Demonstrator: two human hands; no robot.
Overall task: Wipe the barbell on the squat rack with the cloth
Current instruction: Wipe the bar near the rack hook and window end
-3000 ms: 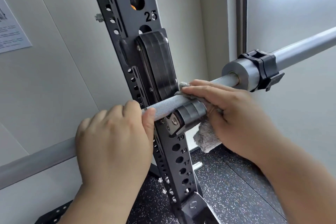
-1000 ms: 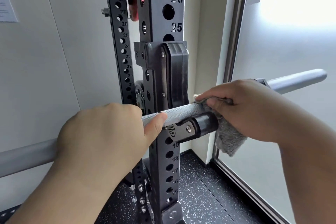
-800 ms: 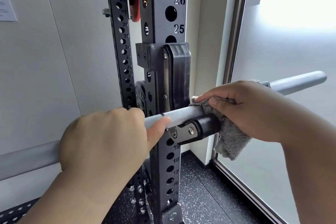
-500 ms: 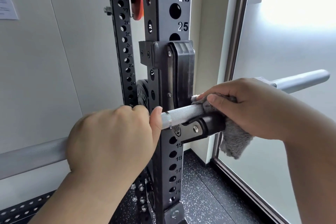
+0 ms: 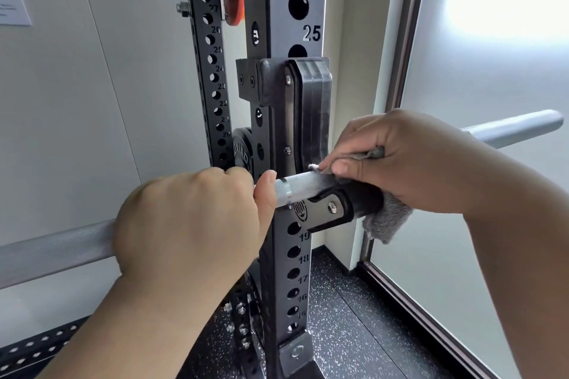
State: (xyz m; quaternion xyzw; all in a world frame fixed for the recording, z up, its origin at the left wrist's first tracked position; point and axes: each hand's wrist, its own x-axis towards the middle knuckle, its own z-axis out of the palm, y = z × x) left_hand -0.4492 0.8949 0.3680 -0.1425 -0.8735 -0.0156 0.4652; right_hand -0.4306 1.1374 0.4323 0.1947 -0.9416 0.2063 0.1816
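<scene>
The barbell [image 5: 308,186] was mid-wipe, resting across the hook [image 5: 332,209].
The left hand [image 5: 191,224] curled round it at 8 o'clock. The right hand [image 5: 400,160], at 3 o'clock, clenched the cloth [image 5: 388,221] about it. The next move likely called for sliding the cloth along.

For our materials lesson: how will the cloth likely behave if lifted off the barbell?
Probably floppy: the cloth droops below the right hand. Likely light, as one hand holds it. Its fuzzy pile should grip the barbell, not slide.
</scene>
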